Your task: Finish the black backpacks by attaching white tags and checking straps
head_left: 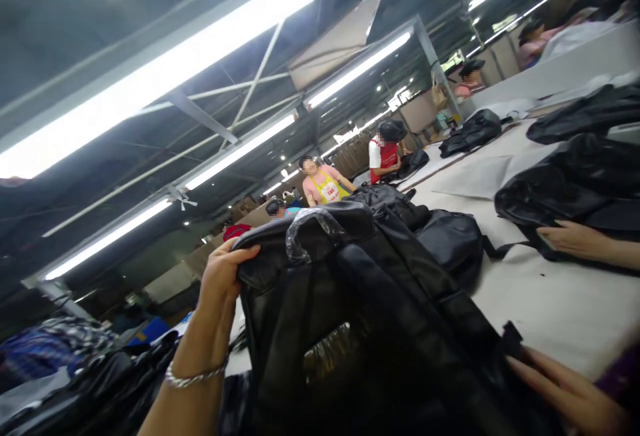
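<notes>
A black backpack point(320, 296) stands tilted in front of me, its shoulder straps facing me. Clear plastic film wraps its top carry handle point(295, 239). My left hand point(220, 273) grips the upper left corner, thumb over the front and the other fingers behind. Low on the right, my right hand point(565, 383) holds the side of the backpack beside a short black strap end point(512, 339); its fingertips are partly hidden and slightly blurred. The lower part of the bag is dark and runs out of view.
On the pale table point(555, 296), more black bags point(450, 243) lie behind mine. A co-worker's hand point(580, 241) touches another black bag point(575, 183) at right. Dark and plaid fabric point(60, 346) is heaped at lower left. Other people stand farther back, under tube lights.
</notes>
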`<state>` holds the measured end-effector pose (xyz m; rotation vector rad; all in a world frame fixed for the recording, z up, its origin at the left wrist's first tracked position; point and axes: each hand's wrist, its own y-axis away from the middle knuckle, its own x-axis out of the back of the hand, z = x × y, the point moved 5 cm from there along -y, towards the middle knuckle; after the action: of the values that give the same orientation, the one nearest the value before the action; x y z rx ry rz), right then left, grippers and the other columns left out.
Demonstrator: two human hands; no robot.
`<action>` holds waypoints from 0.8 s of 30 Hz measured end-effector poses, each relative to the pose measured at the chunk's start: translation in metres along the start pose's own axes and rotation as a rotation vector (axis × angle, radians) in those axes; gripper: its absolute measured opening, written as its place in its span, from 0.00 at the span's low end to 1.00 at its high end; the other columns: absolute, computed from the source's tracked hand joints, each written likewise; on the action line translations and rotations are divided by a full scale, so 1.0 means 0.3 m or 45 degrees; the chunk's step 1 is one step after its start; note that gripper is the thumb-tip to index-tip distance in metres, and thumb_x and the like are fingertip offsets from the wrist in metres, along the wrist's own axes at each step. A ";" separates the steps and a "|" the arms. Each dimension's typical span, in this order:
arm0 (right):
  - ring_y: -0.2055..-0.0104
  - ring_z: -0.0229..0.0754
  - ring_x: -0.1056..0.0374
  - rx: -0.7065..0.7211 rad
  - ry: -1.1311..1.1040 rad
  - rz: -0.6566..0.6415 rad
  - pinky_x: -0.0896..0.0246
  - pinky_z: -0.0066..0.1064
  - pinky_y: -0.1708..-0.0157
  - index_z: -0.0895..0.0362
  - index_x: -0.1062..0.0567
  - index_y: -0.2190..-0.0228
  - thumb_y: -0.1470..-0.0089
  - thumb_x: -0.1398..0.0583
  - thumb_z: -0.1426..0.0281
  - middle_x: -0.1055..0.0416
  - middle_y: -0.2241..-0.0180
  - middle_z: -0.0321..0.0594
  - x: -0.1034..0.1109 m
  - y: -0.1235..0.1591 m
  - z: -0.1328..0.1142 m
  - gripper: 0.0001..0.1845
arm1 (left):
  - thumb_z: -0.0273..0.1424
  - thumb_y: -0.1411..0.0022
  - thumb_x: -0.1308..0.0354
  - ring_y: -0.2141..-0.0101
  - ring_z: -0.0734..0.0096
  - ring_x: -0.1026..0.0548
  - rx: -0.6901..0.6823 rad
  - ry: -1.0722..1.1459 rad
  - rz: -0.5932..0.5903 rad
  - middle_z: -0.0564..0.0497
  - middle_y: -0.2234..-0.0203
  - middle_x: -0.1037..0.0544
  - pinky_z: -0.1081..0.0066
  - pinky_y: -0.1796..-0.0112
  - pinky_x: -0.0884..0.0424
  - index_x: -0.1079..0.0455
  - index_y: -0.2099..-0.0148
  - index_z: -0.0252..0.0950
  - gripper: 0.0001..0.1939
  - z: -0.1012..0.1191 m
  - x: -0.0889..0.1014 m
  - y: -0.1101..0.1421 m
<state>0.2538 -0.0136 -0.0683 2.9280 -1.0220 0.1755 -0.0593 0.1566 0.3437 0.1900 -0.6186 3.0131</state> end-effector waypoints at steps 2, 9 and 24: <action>0.50 0.54 0.45 0.182 -0.003 0.076 0.45 0.38 0.54 0.52 0.32 0.61 0.63 0.44 0.51 0.39 0.54 0.49 0.012 -0.078 -0.189 0.27 | 0.25 0.68 0.36 0.81 0.76 0.31 -0.202 -0.036 0.039 0.56 0.81 0.28 0.76 0.79 0.34 0.33 0.69 0.33 0.18 0.102 0.040 0.036; 0.55 0.44 0.40 0.209 -0.905 -0.608 0.40 0.25 0.64 0.57 0.33 0.58 0.49 0.43 0.60 0.37 0.55 0.44 -0.088 -0.177 -0.645 0.19 | 0.32 0.62 0.35 0.78 0.79 0.36 -0.411 -0.648 0.073 0.58 0.81 0.32 0.79 0.75 0.39 0.30 0.71 0.35 0.13 -0.038 0.046 0.268; 0.70 0.39 0.33 -0.266 -1.350 -1.135 0.35 0.25 0.69 0.63 0.27 0.69 0.49 0.42 0.71 0.30 0.69 0.42 -0.334 -0.169 -0.632 0.07 | 0.29 0.58 0.37 0.69 0.71 0.29 -0.517 -0.631 -0.195 0.55 0.70 0.26 0.76 0.66 0.32 0.29 0.67 0.38 0.11 -0.331 0.204 0.374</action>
<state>0.1896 0.1015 0.1084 2.8289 0.3882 -1.4624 -0.1401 0.0948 0.2178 0.9211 -1.1685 2.6174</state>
